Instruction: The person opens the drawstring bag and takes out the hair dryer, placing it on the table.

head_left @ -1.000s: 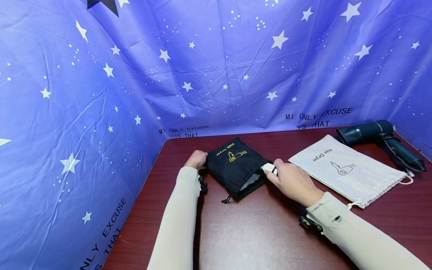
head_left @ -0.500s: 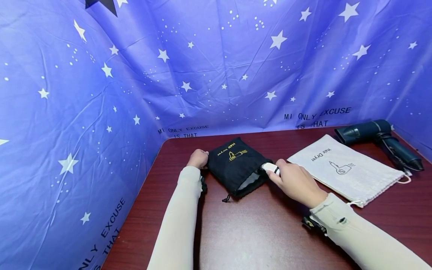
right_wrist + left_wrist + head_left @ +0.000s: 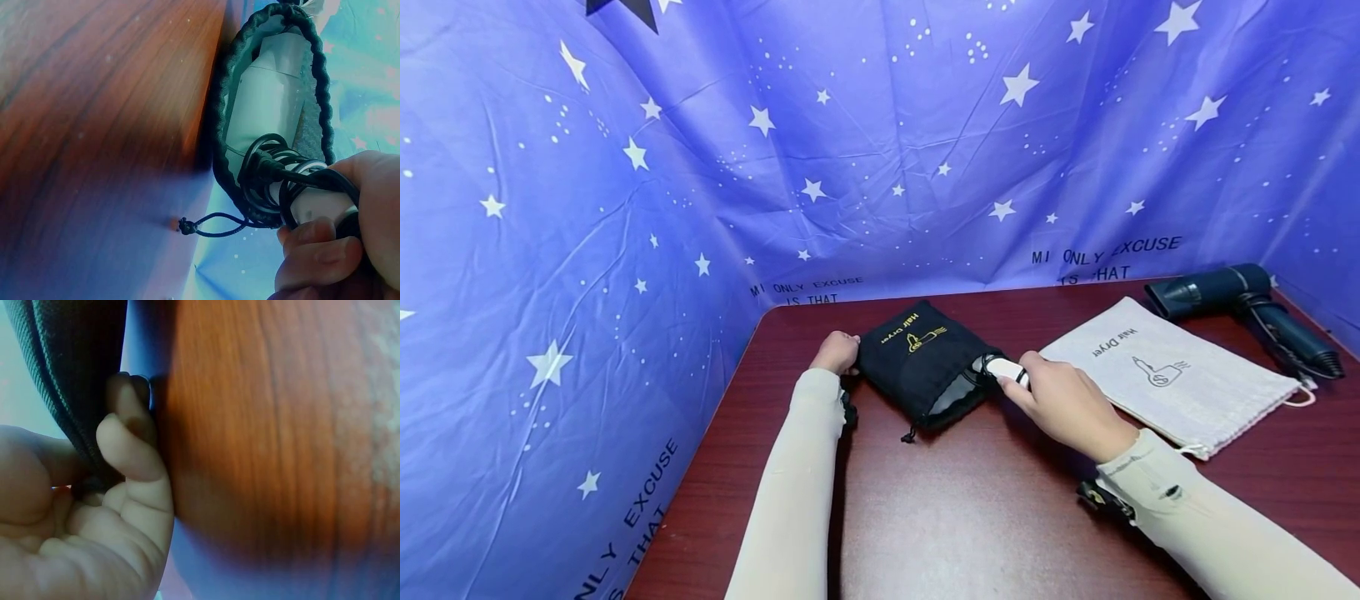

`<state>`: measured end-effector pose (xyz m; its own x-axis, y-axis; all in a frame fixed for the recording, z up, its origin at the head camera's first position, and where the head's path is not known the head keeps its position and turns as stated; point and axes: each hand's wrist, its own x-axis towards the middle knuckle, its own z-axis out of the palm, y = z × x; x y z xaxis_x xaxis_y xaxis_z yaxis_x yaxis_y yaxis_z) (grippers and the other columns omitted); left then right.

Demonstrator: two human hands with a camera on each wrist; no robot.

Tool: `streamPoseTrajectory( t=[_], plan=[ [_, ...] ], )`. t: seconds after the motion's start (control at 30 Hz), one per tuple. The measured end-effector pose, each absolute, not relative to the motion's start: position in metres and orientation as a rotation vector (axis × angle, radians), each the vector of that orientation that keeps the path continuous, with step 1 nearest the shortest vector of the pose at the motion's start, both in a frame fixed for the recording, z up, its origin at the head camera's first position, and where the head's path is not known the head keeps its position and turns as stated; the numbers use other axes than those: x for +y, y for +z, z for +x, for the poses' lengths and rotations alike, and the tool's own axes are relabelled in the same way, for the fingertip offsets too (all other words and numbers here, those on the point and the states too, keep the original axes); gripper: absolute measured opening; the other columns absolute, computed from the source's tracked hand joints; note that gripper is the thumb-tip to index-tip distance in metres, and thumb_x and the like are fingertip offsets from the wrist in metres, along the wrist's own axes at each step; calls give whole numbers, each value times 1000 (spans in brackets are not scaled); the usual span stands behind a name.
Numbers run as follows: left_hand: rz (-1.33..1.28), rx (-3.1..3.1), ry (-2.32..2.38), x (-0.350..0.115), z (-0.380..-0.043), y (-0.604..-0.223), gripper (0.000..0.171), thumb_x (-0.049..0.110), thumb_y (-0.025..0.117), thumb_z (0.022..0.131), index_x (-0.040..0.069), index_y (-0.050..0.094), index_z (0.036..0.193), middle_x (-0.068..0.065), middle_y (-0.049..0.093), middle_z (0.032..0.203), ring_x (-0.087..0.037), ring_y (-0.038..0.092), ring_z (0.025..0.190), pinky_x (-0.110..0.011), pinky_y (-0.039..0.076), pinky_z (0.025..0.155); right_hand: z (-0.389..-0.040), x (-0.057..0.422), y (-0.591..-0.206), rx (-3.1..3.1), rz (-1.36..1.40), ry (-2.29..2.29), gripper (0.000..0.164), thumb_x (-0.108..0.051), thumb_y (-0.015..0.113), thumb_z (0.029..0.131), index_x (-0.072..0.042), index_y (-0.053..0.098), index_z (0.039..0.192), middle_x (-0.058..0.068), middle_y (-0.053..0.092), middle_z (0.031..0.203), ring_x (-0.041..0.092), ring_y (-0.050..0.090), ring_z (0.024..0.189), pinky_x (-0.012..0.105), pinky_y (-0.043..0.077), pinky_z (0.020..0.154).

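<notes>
Head view: left hand [image 3: 837, 352] pinches far edge of black cloth drawstring bag [image 3: 917, 367], keeps bag from sliding. Right hand [image 3: 1060, 404] grips white hair dryer [image 3: 275, 119] by cord-wrapped handle, body inside bag mouth.

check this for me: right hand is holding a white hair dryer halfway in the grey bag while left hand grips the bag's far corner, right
Not quite: the bag is black, not grey, as the head view shows. The grey bag lies untouched alongside. The right hand does hold the white hair dryer; the left hand grips the corner.
</notes>
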<state>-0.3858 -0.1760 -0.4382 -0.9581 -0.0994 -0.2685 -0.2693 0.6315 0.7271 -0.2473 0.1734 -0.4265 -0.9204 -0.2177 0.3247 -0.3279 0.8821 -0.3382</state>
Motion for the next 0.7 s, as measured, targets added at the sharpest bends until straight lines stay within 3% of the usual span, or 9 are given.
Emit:
streamPoseTrajectory(
  t=[0.7],
  plan=[
    [-314,2620,1283,-178,-386,-439,38,24,43,110,-5,63,122,-16,62,94,-18,61,55,-29,53,59,-244,181,-423,-2759,441,574,35,-41,61,102,-10,54,89,2,46,59,21,46,51,40,34,47]
  ],
)
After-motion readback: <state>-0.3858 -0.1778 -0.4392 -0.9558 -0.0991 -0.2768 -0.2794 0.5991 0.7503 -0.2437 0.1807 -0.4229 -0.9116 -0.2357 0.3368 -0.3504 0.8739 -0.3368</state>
